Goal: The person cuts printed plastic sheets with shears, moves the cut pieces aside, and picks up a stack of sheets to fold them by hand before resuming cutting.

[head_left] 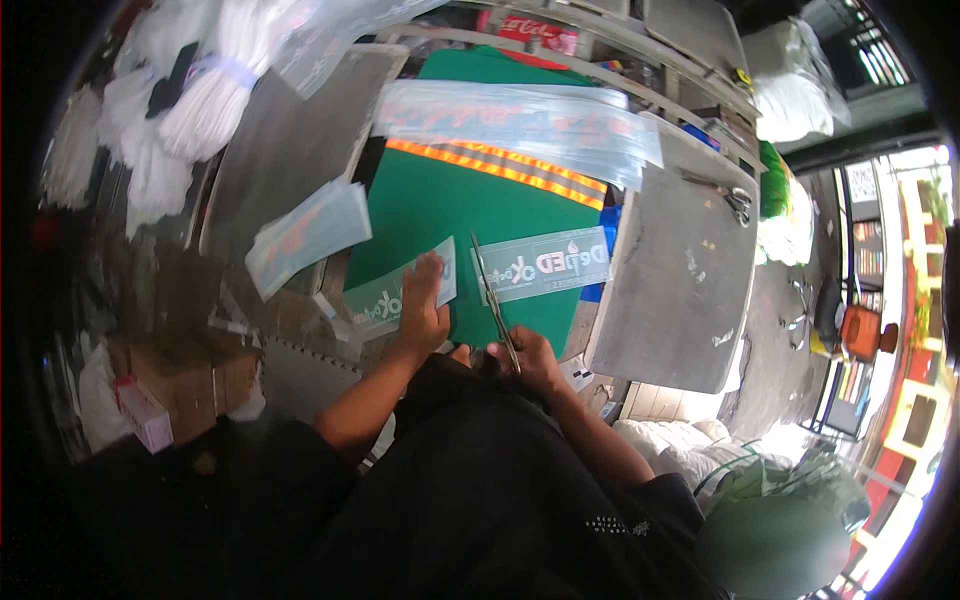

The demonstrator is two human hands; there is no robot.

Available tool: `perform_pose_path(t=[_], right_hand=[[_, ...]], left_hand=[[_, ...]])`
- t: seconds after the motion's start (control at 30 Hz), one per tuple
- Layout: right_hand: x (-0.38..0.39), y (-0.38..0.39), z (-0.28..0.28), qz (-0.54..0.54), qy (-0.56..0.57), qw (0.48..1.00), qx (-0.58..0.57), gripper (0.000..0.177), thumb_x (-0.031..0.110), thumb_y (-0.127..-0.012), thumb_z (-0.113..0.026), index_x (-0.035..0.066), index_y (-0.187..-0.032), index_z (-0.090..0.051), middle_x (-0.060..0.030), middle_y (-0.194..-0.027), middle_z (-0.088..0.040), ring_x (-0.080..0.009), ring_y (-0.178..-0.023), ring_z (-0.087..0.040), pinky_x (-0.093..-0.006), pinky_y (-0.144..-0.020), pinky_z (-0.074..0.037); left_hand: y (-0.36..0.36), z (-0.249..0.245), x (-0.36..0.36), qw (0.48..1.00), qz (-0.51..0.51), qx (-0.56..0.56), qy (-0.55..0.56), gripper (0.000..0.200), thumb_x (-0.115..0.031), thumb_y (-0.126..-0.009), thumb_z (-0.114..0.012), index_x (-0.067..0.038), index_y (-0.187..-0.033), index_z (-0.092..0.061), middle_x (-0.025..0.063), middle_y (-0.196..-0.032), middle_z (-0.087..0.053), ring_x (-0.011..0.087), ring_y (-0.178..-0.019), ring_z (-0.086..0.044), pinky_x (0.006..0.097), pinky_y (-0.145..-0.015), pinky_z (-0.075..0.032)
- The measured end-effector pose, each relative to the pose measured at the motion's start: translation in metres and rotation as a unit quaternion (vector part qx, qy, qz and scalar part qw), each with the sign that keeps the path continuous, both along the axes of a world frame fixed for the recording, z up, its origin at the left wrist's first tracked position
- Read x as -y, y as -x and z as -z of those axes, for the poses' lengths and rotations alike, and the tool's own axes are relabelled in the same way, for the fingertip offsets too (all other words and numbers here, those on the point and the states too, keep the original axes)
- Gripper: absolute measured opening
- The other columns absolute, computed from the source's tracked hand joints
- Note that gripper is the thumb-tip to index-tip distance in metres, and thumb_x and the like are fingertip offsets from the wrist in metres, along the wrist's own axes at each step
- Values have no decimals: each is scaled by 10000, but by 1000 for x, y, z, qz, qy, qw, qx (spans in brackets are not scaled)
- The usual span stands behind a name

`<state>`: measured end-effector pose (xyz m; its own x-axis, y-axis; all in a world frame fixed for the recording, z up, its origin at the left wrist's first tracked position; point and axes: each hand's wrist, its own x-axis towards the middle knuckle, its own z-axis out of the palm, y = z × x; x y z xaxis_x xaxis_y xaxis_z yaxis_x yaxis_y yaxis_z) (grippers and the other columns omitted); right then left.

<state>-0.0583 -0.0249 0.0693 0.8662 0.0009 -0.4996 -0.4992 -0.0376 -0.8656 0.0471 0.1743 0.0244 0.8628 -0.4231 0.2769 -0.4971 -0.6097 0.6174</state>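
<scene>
My right hand [527, 360] grips a pair of long metal scissors [494, 297], its blades pointing away from me. Beside the blades, on the right, lies a clear plastic piece [545, 275] with white printed lettering. To the left is a similar printed plastic piece [372, 307], separated from the first by a gap. My left hand [424, 308] is over this left piece, fingers straight and close together, holding nothing. Both pieces lie on a green sheet [455, 205]. Whether the scissor blades are closed fully is hard to make out.
Long plastic strips [500, 115] lie across the far side, above an orange-and-silver reflective band [500, 172]. A plastic stack [310, 235] sits left. Another pair of scissors [735, 200] rests on the grey board [665, 290] at right. A cardboard box [185, 375] stands lower left.
</scene>
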Motion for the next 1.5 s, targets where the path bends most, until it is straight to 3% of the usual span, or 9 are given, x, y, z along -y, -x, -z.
perform_pose_path(t=[0.4,0.8,0.9,0.97,1.0,1.03,1.13,1.3,1.5], right_hand=[[139,84,-22,233,-24,972,5,336,308,-834,-754,30,-840,-566,4,-648,-550,-87,-557,-523,-253,-515,-440],[234,116,-9,173,-43,984,21,292,261,-843,-737,43,-792,-550,-1,-644,-535,-94,-533,-516,-258,-481,-420],[235,103,-11,140,-46,989,18,275,239,-855,-722,59,-761,-537,3,-616,-509,-100,-527,-520,-264,-469,-422],[232,96,-6,154,-74,985,27,298,252,-855,-724,65,-744,-519,-2,-608,-508,-102,-520,-518,-264,-464,-423],[231,92,-5,133,-64,987,57,308,268,-863,-715,67,-748,-511,-7,-606,-509,-102,-521,-520,-264,-464,-424],[228,85,-7,135,-70,987,56,308,268,-863,-715,67,-748,-511,-7,-606,-509,-102,-521,-520,-264,-464,-424],[211,63,-11,104,-48,992,50,290,285,-886,-684,80,-784,-506,-5,-606,-510,-104,-521,-509,-258,-465,-410],[175,24,-5,117,-34,992,41,297,297,-889,-678,77,-785,-509,-5,-605,-509,-101,-510,-505,-254,-460,-408],[124,-16,-5,110,-36,992,55,294,290,-880,-688,94,-745,-515,13,-606,-490,-91,-509,-499,-243,-457,-399]], left_hand=[[5,-15,203,994,68,27,-83,657,-151,-791,-575,23,-1390,-368,243,-1443,-367,460,-1336,-326,643,-1081,-188],[18,9,229,986,32,71,-146,656,-205,-727,-644,-51,-1335,-453,211,-1407,-403,422,-1326,-358,663,-1057,-232],[13,-13,206,997,-35,-35,59,404,-79,-805,-549,-5,-1202,-558,235,-1184,-579,420,-1147,-516,524,-1011,-371],[-3,-3,149,970,-188,-62,-139,278,-108,-860,-527,5,-1104,-598,200,-1078,-623,369,-1055,-572,445,-962,-425],[-8,-28,119,920,-309,-153,186,259,-174,-907,-487,-25,-1097,-578,149,-1063,-620,313,-1048,-576,440,-955,-433],[-12,-55,80,749,-388,-224,487,256,-239,-953,-447,-55,-1091,-559,99,-1048,-617,257,-1041,-581,434,-949,-440],[-22,-64,-103,637,-336,-59,691,331,-254,-923,-510,-62,-1192,-534,79,-1161,-589,235,-1102,-564,422,-1019,-415],[-25,-150,-230,699,-474,113,523,362,-163,-920,-469,32,-1217,-538,162,-1148,-598,259,-1026,-585,414,-918,-452],[-89,-117,-169,885,-392,205,-146,551,-78,-910,-516,-137,-1442,-386,177,-1456,-398,339,-1354,-359,477,-1104,-262]])
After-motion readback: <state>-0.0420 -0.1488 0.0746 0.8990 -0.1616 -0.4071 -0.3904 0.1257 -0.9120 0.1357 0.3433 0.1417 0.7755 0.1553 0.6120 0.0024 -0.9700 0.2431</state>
